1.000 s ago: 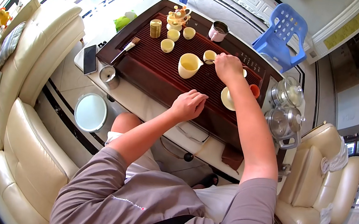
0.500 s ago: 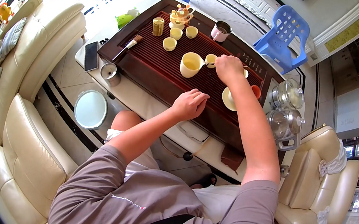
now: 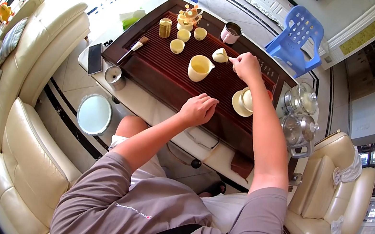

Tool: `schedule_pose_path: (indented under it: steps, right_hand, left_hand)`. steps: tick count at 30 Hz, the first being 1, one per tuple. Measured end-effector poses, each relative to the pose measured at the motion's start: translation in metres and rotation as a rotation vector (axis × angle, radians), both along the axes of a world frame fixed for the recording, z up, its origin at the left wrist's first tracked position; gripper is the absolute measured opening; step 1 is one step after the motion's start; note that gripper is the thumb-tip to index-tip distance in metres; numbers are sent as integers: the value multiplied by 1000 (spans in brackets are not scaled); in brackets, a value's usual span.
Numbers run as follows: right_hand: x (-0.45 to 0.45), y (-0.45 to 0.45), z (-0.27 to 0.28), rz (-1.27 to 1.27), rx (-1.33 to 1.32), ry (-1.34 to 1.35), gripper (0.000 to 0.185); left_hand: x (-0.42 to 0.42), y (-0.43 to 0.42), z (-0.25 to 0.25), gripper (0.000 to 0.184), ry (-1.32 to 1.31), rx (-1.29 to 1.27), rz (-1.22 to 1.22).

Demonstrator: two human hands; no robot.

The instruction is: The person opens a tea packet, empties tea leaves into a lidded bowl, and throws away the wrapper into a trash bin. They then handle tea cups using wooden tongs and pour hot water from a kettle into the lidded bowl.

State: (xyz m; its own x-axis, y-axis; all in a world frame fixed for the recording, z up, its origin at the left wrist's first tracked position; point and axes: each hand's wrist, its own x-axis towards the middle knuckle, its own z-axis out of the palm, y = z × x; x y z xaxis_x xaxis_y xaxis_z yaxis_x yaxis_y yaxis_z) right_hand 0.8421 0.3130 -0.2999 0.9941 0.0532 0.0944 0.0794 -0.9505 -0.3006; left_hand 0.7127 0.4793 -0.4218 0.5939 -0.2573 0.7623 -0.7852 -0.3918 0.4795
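Note:
My right hand (image 3: 246,68) is closed on thin tongs (image 3: 231,60), mostly hidden by the fingers. At their far end a small pale cup (image 3: 220,55) is tilted above the slatted brown tea tray (image 3: 155,71). Just left of my right hand and nearer to me stands a cream pitcher (image 3: 199,68) of yellow liquid. My left hand (image 3: 198,110) rests loosely closed by the tray's front edge, nothing visible in it. A pale lidded bowl on a saucer (image 3: 239,104) is partly behind my right forearm. Further back on the tray are small cups (image 3: 176,46) with yellow liquid.
A brush (image 3: 134,50) and gold tin (image 3: 165,27) lie and stand on the left of the tray. At its back is a pink mug (image 3: 230,34). Glass kettles (image 3: 296,128) flank its right side. A phone (image 3: 94,58) and metal cup (image 3: 115,77) are at the left.
My right hand has lifted slightly and shifted right. The small cup, upright before, is now tilted at the tongs' end. My left hand has stayed in place.

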Motion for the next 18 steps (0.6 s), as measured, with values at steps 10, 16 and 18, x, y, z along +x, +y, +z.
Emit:
schedule_pose_path:
  steps: [10, 16, 18]
  right_hand:
    - [6, -17, -21, -258, 874, 372, 31]
    - [10, -32, -36, -245, 1390, 556, 23]
    - [7, -34, -37, -239, 1718, 660, 21]
  left_hand:
    - [-1, 0, 3, 19, -17, -1, 7]
    - [-2, 1, 2, 20, -5, 17, 5]
    - [-1, 1, 2, 20, -11, 9, -2]
